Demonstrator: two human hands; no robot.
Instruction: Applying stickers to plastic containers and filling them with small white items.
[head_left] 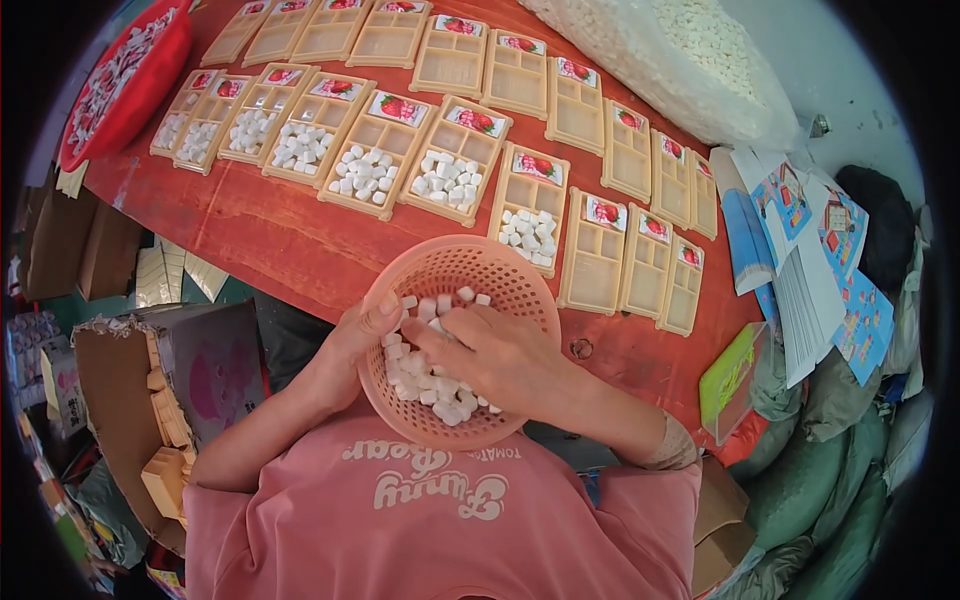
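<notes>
A pink perforated plastic basket (530, 270) tilts against my body at the table's near edge, with small white marshmallows (425, 385) piled inside it. Gripping its left rim is my left hand (362, 335), thumb over the edge. My right hand (490, 355) reaches into the basket, its curled fingers among the marshmallows and their tips partly hidden. Just beyond the basket, a beige compartment tray (513, 195) has marshmallows in its near compartment and a strawberry picture at its far end. Another beige tray (597, 250) to its right holds none.
Two rows of beige trays cover the red table (250, 235); several in the nearer row's left part hold marshmallows. A red basin (165, 75) of small packets stands far left, a large clear bag (680, 70) of white pieces far right. Printed sheets (800, 290) and a green-lidded box (730, 380) lie right.
</notes>
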